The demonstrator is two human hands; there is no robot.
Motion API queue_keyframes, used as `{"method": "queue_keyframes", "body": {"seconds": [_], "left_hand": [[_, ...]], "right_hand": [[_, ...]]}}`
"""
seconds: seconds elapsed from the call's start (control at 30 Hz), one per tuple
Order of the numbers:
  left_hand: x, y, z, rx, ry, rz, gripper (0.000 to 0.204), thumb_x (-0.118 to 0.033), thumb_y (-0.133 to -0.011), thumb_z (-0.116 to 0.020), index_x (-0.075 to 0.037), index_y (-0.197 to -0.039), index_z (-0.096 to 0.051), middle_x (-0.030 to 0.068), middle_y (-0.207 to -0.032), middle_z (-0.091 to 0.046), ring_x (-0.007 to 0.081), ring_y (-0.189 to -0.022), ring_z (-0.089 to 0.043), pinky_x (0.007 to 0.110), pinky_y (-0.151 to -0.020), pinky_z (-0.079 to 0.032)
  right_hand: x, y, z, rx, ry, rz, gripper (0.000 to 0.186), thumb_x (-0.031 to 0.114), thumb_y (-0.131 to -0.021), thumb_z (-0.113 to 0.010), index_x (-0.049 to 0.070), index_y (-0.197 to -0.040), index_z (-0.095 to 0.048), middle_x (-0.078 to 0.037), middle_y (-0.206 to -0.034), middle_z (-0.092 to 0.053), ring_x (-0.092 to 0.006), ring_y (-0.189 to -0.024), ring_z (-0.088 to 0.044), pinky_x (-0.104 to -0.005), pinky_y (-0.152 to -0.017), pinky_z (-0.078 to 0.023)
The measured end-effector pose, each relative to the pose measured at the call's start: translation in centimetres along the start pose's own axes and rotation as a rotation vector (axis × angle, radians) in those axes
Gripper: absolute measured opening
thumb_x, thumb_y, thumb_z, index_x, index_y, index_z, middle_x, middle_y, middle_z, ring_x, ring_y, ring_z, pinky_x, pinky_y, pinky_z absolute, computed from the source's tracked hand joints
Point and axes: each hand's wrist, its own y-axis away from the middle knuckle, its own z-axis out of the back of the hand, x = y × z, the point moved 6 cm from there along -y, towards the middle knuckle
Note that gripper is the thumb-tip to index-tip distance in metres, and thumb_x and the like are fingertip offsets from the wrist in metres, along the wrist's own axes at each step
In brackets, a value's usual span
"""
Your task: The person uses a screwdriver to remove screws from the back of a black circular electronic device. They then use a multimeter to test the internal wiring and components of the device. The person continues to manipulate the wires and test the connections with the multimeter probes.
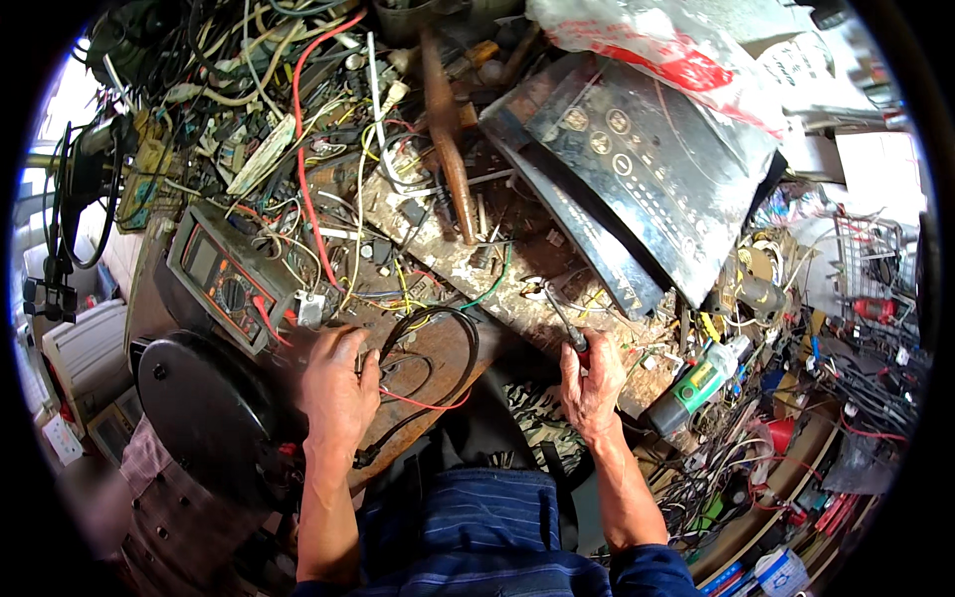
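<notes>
My right hand (595, 386) is closed round a screwdriver (577, 338), its thin shaft pointing up and away over the bench. At the bench's near edge, my left hand (338, 386) has its thumb apart from its slightly blurred fingers; nothing shows in it. Beside it on the left sits a black, round-bodied appliance (204, 393). Whether the hand touches it, I cannot tell. Beyond that hand stands a grey-cased multimeter (224, 279) with a red lead. A looped black cable (473, 343) and a thin red wire (423, 405) lie between my hands.
A hammer with a wooden handle (450, 149) lies across the bench. Dark flat panels (647, 149) lean at the far right, partly under a plastic bag (667, 60). Tangled wires and parts cover the back. A green-and-black power tool (696, 388) rests right of my right hand.
</notes>
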Motion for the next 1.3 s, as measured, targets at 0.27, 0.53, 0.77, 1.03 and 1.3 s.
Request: {"method": "queue_keyframes", "body": {"seconds": [0.27, 0.53, 0.77, 1.03, 1.3], "left_hand": [[-4.1, -1.1, -1.8, 0.162, 0.218, -0.004, 0.027, -0.001, -0.091, -0.07, 0.004, -0.118, -0.069, 0.0194, -0.11, -0.073, 0.0293, -0.1, -0.072, 0.037, -0.088, -0.056], [-10.7, -5.6, -9.6, 0.565, 1.101, 0.159, 0.072, -0.042, -0.104, -0.064, 0.008, -0.15, -0.042, 0.0241, -0.14, -0.058, 0.0283, -0.123, -0.063, 0.041, -0.103, -0.051], [-16.9, -9.5, -13.4, 0.663, 1.485, 0.168, 0.075, -0.052, -0.1, -0.067, 0.0, -0.149, -0.044, 0.015, -0.145, -0.054, 0.029, -0.136, -0.05, 0.046, -0.117, -0.039], [-18.2, -9.6, -14.2, 0.604, 1.66, 0.216, 0.061, -0.043, -0.105, -0.064, -0.004, -0.148, -0.046, 0.0134, -0.147, -0.055, 0.0281, -0.133, -0.055, 0.048, -0.112, -0.046], [-17.4, -9.2, -15.0, 0.569, 1.609, 0.197, 0.058, -0.047, -0.107, -0.056, -0.004, -0.146, -0.05, 0.0142, -0.142, -0.059, 0.0272, -0.13, -0.056, 0.047, -0.112, -0.044]], "right_hand": [[-6.0, 3.5, 2.3, -0.227, -0.43, -0.641, 0.022, 0.01, -0.097, -0.07, 0.006, -0.085, -0.052, 0.005, -0.069, -0.047, -0.0064, -0.063, -0.04, -0.0276, -0.054, -0.034], [-12.1, 5.7, 3.8, -0.49, 0.069, -0.374, 0.021, 0.009, -0.092, -0.073, 0.003, -0.082, -0.055, -0.01, -0.067, -0.053, -0.0209, -0.058, -0.052, -0.036, -0.056, -0.044], [-10.9, 5.0, 2.6, -0.337, 0.369, -0.034, 0.029, 0.012, -0.08, -0.08, 0.007, -0.074, -0.053, -0.011, -0.07, -0.051, -0.032, -0.061, -0.055, -0.0433, -0.054, -0.044], [-11.6, 5.5, 3.8, -0.447, 0.198, -0.108, 0.025, 0.004, -0.074, -0.079, 0.005, -0.079, -0.054, -0.013, -0.073, -0.052, -0.0342, -0.062, -0.056, -0.0448, -0.055, -0.045], [-12.5, 6.1, 4.1, -0.592, 0.083, -0.164, 0.025, -0.006, -0.077, -0.072, -0.001, -0.097, -0.06, -0.017, -0.082, -0.061, -0.0363, -0.067, -0.062, -0.0437, -0.06, -0.05]]}}
